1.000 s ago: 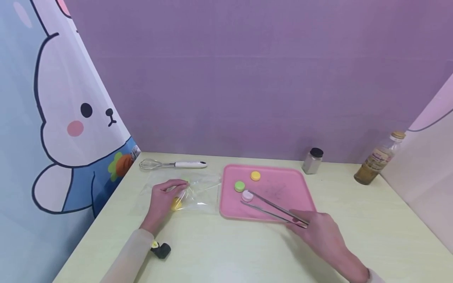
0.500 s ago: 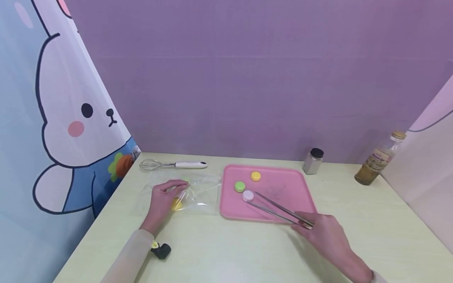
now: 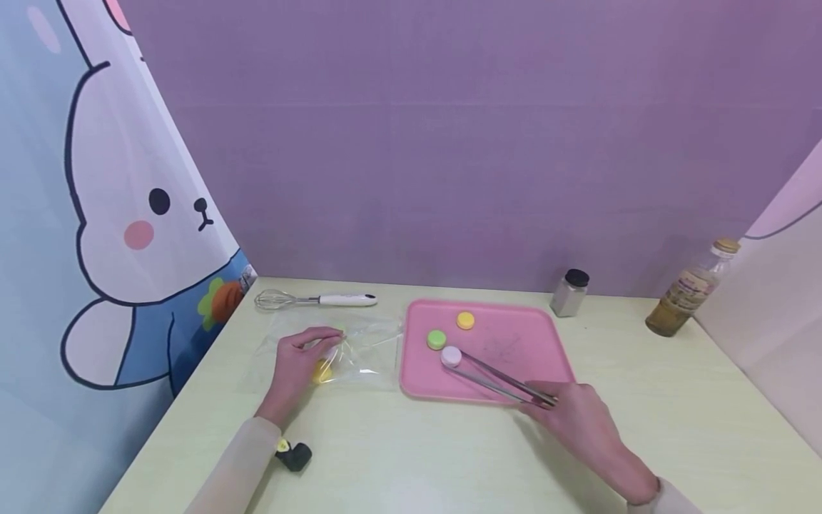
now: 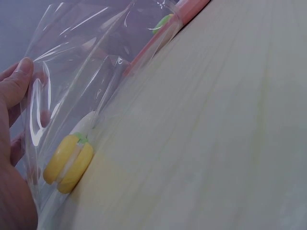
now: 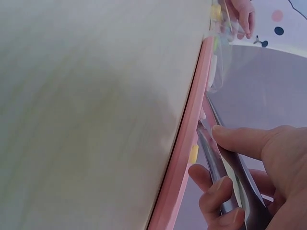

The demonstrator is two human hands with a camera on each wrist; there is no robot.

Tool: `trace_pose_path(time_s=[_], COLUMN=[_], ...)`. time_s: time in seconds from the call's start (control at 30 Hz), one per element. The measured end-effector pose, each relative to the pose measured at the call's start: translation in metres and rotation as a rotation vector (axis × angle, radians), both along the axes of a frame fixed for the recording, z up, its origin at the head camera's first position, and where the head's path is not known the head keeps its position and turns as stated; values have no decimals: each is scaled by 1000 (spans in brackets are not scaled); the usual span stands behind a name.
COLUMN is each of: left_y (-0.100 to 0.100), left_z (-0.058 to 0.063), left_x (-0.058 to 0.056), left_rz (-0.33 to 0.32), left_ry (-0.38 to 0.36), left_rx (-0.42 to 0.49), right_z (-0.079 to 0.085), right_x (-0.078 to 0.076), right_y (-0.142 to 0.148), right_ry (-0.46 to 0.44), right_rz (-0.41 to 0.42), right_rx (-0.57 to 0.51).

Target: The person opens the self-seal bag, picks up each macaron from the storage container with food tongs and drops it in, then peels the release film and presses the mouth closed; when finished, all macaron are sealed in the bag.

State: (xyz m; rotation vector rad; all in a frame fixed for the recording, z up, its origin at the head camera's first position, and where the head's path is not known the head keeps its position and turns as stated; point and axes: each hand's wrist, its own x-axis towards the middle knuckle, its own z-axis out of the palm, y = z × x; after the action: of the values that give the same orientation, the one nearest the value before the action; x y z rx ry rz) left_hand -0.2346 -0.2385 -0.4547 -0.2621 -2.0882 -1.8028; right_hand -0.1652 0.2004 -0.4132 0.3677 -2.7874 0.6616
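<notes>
My left hand (image 3: 302,364) pinches the edge of a clear plastic bag (image 3: 369,350) lying on the table's left side. A yellow macaron (image 4: 68,163) with a cream filling sits inside the bag, below the hand. My right hand (image 3: 574,421) holds metal tongs (image 3: 497,378) whose two arms stand apart, the tips right at a lilac macaron (image 3: 452,356). That macaron lies on a pink tray (image 3: 526,357), along with a green macaron (image 3: 436,339) and a yellow macaron (image 3: 465,320). In the right wrist view, thumb and fingers press the tongs (image 5: 235,182) from both sides.
A whisk (image 3: 321,300) lies behind the bag. At the back right stand a small jar (image 3: 569,294) with a black lid and a corked bottle (image 3: 687,293) of brown liquid. A small black object (image 3: 295,457) shows beside my left sleeve.
The tongs drew back to the right from the lilac macaron, then came forward again to its right edge. My left hand keeps its pinch on the bag.
</notes>
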Motion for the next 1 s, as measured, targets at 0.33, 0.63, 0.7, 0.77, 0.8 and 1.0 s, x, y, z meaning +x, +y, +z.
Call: trace_pose_path(time_s=[0.33, 0.63, 0.7, 0.77, 0.8, 1.0], left_y=[0, -1, -1, -1, -1, -1], left_z=[1, -1, -1, -1, -1, -1], left_x=[-1, 0, 0, 0, 0, 0], left_rz=[1, 0, 2, 4, 5, 12], left_ry=[2, 8, 6, 4, 2, 1], left_rx=[-6, -6, -4, -2, 0, 2], right_z=[-2, -1, 0, 1, 1, 6], right_x=[-2, -1, 0, 1, 1, 3], right_y=[-1, 1, 1, 1, 1, -6], right_ry=[-16, -14, -13, -11, -10, 43], right_rz=[24, 19, 14, 10, 8, 41], right_rx=[-55, -33, -25, -18, -14, -19])
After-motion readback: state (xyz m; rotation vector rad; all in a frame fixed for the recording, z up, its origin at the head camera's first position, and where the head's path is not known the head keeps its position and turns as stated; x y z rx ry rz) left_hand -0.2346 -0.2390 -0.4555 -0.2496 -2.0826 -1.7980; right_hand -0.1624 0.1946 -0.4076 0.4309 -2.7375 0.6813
